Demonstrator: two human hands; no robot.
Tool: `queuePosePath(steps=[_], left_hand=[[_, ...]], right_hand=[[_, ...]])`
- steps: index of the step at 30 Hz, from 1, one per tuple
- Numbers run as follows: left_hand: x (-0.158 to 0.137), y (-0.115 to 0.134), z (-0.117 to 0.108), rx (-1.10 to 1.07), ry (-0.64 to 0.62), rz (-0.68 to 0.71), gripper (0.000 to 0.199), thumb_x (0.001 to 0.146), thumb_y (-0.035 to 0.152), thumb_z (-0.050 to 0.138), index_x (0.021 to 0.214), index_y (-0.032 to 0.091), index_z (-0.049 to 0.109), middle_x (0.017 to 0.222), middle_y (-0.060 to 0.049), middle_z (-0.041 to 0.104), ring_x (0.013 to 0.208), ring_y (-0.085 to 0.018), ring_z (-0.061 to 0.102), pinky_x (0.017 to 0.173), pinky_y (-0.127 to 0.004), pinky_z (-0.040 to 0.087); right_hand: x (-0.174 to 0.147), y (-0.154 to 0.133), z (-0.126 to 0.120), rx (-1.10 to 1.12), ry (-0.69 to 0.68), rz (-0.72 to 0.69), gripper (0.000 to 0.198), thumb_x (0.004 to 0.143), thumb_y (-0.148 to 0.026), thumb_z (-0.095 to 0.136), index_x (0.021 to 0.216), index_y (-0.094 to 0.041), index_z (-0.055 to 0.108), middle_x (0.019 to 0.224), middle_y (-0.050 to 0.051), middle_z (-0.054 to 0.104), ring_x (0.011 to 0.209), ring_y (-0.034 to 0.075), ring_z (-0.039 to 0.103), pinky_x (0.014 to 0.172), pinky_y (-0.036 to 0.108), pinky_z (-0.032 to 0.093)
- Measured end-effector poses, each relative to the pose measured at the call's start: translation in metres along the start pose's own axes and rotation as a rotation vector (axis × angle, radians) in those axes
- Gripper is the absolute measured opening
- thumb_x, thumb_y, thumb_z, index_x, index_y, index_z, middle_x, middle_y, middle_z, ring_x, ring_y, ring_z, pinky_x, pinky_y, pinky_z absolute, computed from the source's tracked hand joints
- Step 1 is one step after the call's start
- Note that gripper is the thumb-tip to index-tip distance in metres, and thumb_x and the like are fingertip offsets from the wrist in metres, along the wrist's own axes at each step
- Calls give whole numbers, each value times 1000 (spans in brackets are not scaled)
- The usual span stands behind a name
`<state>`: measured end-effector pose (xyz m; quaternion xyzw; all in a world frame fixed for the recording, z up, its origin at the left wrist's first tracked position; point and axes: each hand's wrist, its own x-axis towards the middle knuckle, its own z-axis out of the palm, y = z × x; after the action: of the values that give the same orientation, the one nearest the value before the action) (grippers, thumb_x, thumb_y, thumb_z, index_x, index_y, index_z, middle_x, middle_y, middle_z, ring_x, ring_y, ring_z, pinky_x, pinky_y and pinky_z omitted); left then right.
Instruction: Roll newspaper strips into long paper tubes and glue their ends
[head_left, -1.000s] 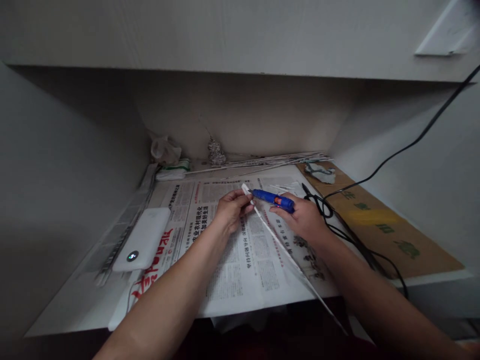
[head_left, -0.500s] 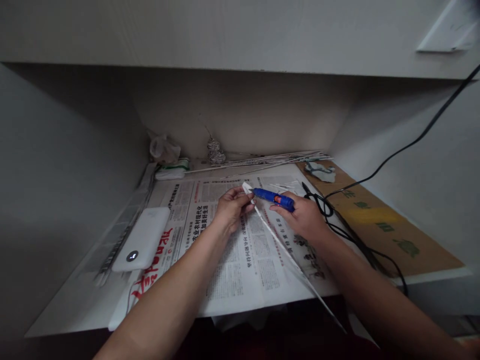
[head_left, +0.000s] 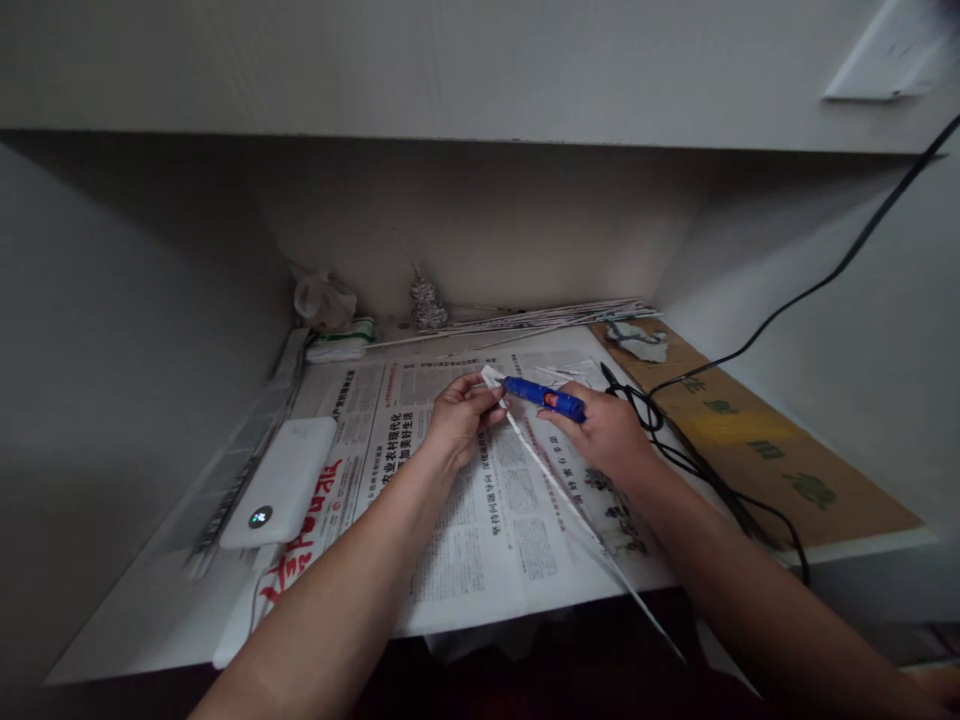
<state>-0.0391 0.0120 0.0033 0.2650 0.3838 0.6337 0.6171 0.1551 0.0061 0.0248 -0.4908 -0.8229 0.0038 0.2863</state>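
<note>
Between the fingers of my left hand (head_left: 463, 418) is the folded end of a long thin rolled-paper stick (head_left: 556, 487), which slants down to the right past the table's front edge. My right hand (head_left: 611, 432) is wrapped round a blue glue gun (head_left: 546, 395) with an orange-lit window. The gun points left, and its tip is at the stick's folded end; whether they touch I cannot tell. Beneath both hands lies a spread newspaper (head_left: 450, 560).
A white power bank (head_left: 283, 480) lies at left. Several paper sticks (head_left: 540, 322), a small woven gourd-shaped piece (head_left: 427, 303) and a plastic bag (head_left: 322, 300) are along the back. At right are scissors (head_left: 630, 395), a black cable (head_left: 757, 335) and a cardboard sheet (head_left: 750, 440).
The whole view has shifted slightly. Both hands keep the same hold, with the glue gun still at the stick's folded end. The display on the power bank looks different.
</note>
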Motion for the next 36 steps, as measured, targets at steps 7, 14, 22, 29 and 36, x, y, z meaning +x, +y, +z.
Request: queuePosePath(steps=[7, 14, 22, 29, 36], left_hand=[[1, 1, -1, -11, -7, -6, 36, 62, 6, 73, 92, 14, 56, 74, -4, 66, 60, -11, 63, 50, -17, 52], [2, 0, -2, 7, -31, -4, 33, 63, 5, 71, 92, 14, 57, 72, -3, 65, 60, -11, 63, 51, -17, 52], [2, -1, -2, 10, -45, 11, 35, 62, 6, 73, 92, 14, 56, 71, -3, 65, 60, -12, 64, 51, -17, 52], [2, -1, -2, 5, -57, 9, 36, 62, 8, 74, 93, 15, 56, 76, -4, 67, 61, -12, 64, 51, -17, 52], [2, -1, -2, 5, -63, 8, 37, 61, 8, 74, 93, 15, 58, 69, -1, 64, 59, -11, 63, 52, -17, 53]], right_hand=[[1, 7, 0, -62, 33, -25, 28, 83, -47, 52, 84, -21, 59, 70, 3, 64, 62, 18, 57, 57, 25, 34], [0, 4, -3, -89, 20, -51, 25, 84, -46, 51, 84, -22, 58, 70, 3, 62, 64, 18, 56, 57, 26, 33], [0, 5, -2, -78, 3, -72, 19, 84, -39, 50, 84, -22, 58, 72, 4, 62, 67, 19, 56, 59, 27, 33], [0, 8, -4, -127, 18, -68, 16, 83, -37, 53, 84, -21, 56, 72, 4, 61, 65, 19, 55, 58, 27, 32], [-1, 6, -5, -136, -26, -112, 14, 80, -33, 54, 86, -20, 57, 75, 5, 62, 70, 21, 56, 60, 28, 32]])
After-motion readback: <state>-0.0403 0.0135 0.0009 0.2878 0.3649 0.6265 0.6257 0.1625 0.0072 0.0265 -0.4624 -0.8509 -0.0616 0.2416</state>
